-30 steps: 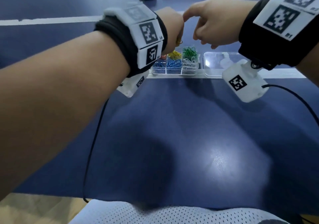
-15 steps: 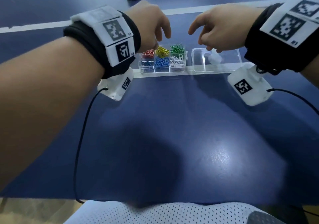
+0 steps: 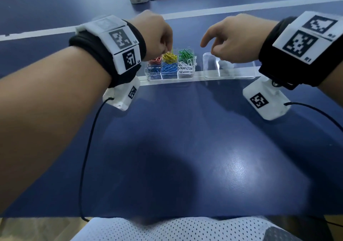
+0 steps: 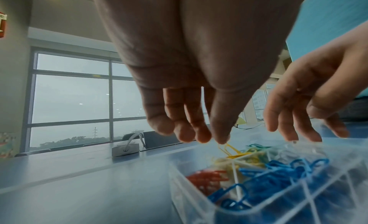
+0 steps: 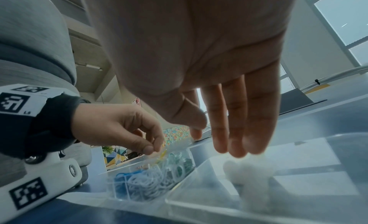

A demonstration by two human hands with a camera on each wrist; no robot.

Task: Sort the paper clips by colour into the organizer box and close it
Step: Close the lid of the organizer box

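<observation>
Pinching a yellow clip above the sorted box.

Left hand (image 4: 201, 89) nips one yellow paper clip (image 4: 229, 149) between thumb and fingertip over the yellow compartment of the organizer box (image 3: 170, 76) on the blue table (image 3: 185, 148), its wrist hiding the red cell; right hand (image 3: 233, 40) hangs loose, empty, over the open lid (image 3: 230, 73), partly covering it.

The left wristband (image 3: 118, 42) carries black-and-white square code tags; small print beside one looks like "L4", and in the right wrist view like "L5". The right wristband (image 3: 304, 38) tags read "R1". Nothing else is legible.
</observation>
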